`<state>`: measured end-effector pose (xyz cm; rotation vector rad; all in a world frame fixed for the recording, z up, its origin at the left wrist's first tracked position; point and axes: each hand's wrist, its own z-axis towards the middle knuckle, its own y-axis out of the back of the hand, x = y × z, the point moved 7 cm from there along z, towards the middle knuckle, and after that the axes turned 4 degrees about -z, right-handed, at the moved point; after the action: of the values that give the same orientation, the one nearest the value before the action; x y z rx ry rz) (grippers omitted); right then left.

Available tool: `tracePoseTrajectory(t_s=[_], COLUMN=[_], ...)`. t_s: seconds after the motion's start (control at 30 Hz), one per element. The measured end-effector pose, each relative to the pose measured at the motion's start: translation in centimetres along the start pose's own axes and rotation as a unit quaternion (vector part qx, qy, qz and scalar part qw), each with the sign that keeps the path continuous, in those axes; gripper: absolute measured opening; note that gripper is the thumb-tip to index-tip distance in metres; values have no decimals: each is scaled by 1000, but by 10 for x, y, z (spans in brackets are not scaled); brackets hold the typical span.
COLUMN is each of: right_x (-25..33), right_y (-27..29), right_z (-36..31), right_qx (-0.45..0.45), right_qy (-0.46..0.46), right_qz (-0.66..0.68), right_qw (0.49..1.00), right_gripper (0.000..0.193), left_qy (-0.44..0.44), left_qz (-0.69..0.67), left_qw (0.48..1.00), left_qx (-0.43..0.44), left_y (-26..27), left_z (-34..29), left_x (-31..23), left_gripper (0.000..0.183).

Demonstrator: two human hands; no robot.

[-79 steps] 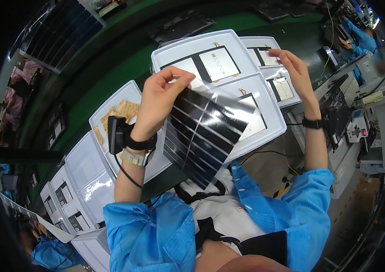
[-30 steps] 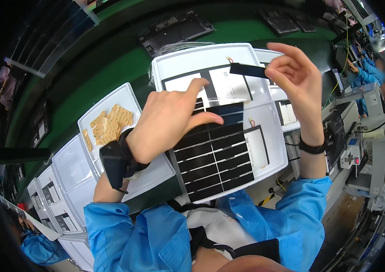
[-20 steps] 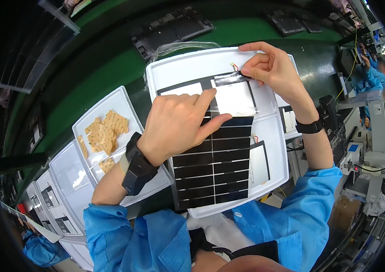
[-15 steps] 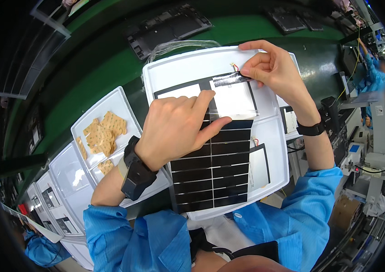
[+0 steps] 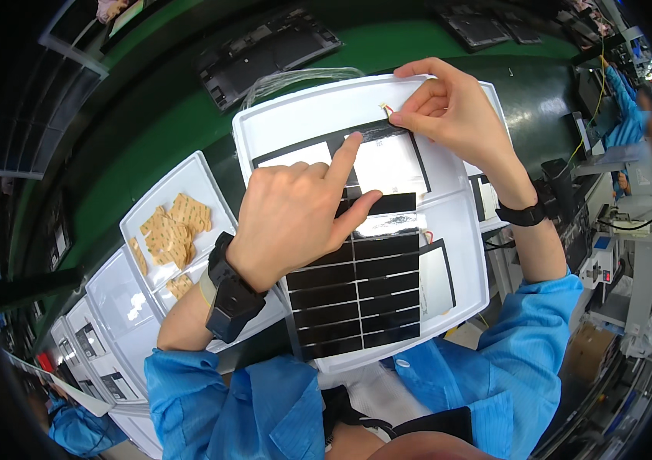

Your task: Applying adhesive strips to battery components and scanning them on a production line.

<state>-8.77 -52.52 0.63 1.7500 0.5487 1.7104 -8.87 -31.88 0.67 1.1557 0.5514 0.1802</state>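
Observation:
A flat white battery pack with a black border lies in the upper half of a white tray. Along its far edge runs a glossy black tape strip. Thin coloured wires stick out beyond that edge. My left hand reaches over the tray, index finger and thumb stretched apart, the index tip at the strip. My right hand is at the strip's right end by the wires, fingers curled and thumb closed in; whatever they grip is hidden. Below my left hand lies a sheet of black tape strips.
Another white battery is partly under the sheet's right side. Crumpled tan backing paper fills a smaller tray at left. Dark device housings lie on the green bench beyond. A co-worker in blue is far right.
The black strip has gone from lifted at its right end to lying along the battery's far edge. My left index finger has moved up to it; my right hand shifted slightly left.

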Motion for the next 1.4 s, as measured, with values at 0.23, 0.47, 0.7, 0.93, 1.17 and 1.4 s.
tracePoseTrajectory(t_s=[0.23,0.47,0.7,0.93,1.17,1.4], right_x=[11,47,34,79,103,128], right_y=[7,-6,8,-19,-13,-22], right_z=[-4,-37,-66,-97,-123,-129], right_qx=[-39,-33,-48,-18,-86,-62], right_qy=[41,259,269,169,213,182], right_qz=[-52,-185,-356,98,-28,152], right_qw=[997,948,894,981,973,970], right_gripper=[45,32,37,42,44,38], left_qy=[12,27,-15,25,87,-5], left_qz=[-7,-23,-19,-189,-450,-367], left_qw=[1000,999,998,975,877,902], left_qx=[-5,0,-58,-116,-146,-226], left_y=[4,4,11,40,56,73], left_z=[-2,-6,-11,-26,-73,-95], left_x=[-1,0,-4,-9,-2,-28], left_gripper=[55,47,47,33,41,46])
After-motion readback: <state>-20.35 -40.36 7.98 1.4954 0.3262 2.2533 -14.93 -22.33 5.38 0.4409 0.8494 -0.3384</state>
